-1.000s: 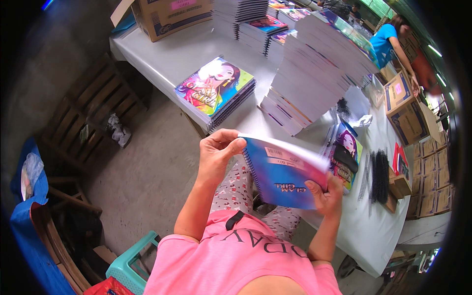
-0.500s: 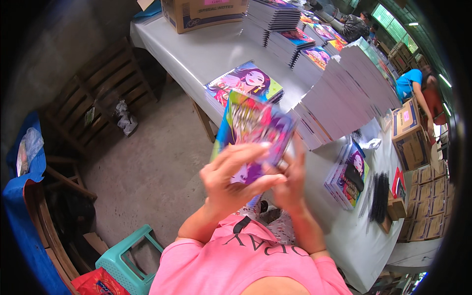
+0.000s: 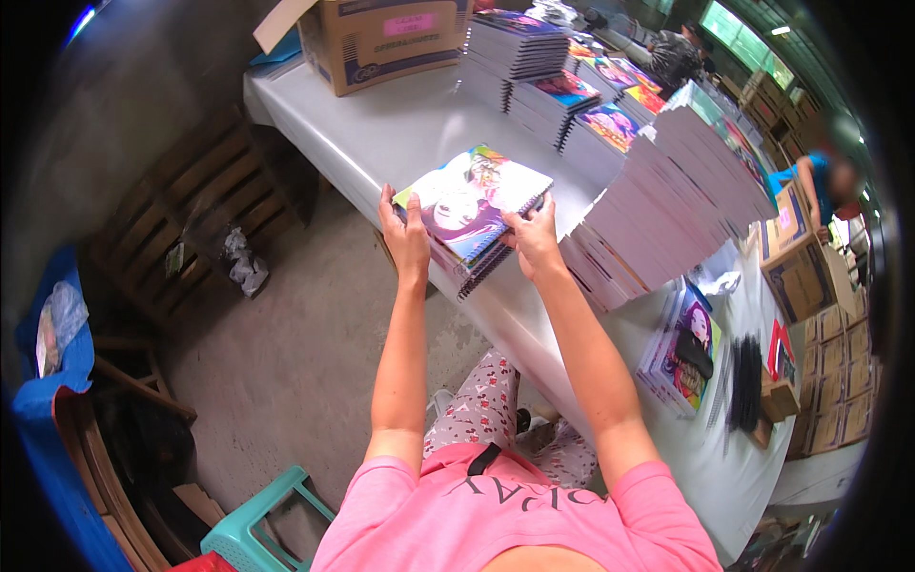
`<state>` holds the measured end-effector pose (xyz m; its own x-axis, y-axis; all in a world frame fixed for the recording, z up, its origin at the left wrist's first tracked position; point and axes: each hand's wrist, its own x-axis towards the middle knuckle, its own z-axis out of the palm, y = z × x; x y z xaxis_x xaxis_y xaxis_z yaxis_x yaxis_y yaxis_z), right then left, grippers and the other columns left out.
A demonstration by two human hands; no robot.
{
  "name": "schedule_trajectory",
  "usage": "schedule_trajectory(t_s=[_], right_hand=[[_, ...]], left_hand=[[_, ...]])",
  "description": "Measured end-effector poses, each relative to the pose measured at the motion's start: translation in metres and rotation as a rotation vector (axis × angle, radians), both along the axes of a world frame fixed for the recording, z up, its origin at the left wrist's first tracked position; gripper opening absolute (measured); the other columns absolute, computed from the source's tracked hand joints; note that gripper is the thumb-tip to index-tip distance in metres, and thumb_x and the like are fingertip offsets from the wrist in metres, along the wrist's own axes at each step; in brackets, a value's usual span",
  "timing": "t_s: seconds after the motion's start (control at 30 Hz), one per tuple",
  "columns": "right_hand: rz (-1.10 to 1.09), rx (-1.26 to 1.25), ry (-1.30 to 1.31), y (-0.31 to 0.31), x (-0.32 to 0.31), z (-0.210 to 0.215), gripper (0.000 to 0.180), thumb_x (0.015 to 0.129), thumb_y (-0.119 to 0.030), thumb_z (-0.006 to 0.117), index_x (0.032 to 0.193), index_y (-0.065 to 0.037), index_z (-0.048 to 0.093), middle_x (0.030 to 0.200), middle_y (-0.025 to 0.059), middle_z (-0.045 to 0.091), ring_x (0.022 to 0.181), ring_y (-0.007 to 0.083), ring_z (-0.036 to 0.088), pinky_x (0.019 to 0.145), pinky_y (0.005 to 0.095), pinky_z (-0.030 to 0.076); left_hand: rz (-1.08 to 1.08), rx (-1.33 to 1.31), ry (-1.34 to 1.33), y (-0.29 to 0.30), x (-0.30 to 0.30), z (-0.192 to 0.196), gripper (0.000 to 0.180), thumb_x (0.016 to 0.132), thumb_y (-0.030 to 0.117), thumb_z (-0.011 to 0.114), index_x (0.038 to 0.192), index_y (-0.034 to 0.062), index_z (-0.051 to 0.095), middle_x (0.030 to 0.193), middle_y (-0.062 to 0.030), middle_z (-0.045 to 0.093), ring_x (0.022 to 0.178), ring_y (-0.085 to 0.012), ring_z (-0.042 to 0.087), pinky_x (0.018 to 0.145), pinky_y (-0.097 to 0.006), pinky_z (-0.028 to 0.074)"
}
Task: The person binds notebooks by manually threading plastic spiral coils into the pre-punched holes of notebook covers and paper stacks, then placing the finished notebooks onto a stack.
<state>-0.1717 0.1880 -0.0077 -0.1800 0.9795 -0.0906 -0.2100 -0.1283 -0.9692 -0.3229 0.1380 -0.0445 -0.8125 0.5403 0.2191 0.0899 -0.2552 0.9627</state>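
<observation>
Out over the table edge, both my arms reach to a spiral notebook (image 3: 467, 214) with a colourful cartoon-face cover, seen upside down. My left hand (image 3: 405, 234) grips its left edge, thumb on the cover. My right hand (image 3: 534, 234) pinches the right edge beside the coil binding. Under it lies a small pile of spiral notebooks (image 3: 474, 272), mostly covered by the top one. Whether the held notebook rests fully on the pile, I cannot tell.
A tall row of page blocks (image 3: 658, 205) stands right of my hands. Behind are stacked spiral notebooks (image 3: 519, 48) and a cardboard box (image 3: 381, 43). Black binding coils (image 3: 745, 381) and more notebooks (image 3: 679, 353) lie at right. A green stool (image 3: 262, 520) stands lower left; a co-worker (image 3: 820, 186) handles a box (image 3: 796, 253).
The notebook has moved from close before my chest, where it was blurred in both hands, forward onto or just over the pile. My arms are now stretched out.
</observation>
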Motion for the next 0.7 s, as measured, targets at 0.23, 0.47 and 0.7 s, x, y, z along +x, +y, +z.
schedule_trajectory(t_s=[0.23,0.47,0.7], right_hand=[[0.091,0.12,-0.344,-0.026,0.042,0.022,0.075,0.08,-0.001,0.063,0.141,-0.004,0.021,0.121,0.0125,0.048,0.103,0.0177,0.053,0.083,0.0306,0.047],[0.484,0.444,-0.309,-0.139,0.261,0.062,0.045,0.08,-0.01,0.067,0.122,0.0,0.052,0.109,0.0081,0.06,0.092,0.0154,0.057,0.082,0.0288,0.047],[-0.75,-0.132,-0.832,-0.136,0.453,-0.007,0.037,0.087,-0.027,0.059,0.117,-0.004,0.056,0.094,0.0051,0.061,0.072,0.0102,0.056,0.057,0.0256,0.047]], left_hand=[[-0.079,0.039,-0.046,0.01,0.008,-0.012,0.044,0.083,0.007,0.059,0.123,0.001,0.043,0.112,-0.0138,0.053,0.101,-0.0199,0.052,0.089,-0.03,0.04],[-0.088,0.036,-0.008,0.008,-0.014,-0.02,0.043,0.088,0.008,0.053,0.127,-0.0011,0.037,0.124,-0.0143,0.044,0.111,-0.0215,0.046,0.096,-0.031,0.035],[-0.008,0.387,0.312,-0.056,0.126,0.083,0.039,0.09,0.015,0.051,0.121,-0.0053,0.042,0.118,-0.0151,0.049,0.106,-0.0208,0.049,0.094,-0.034,0.04]])
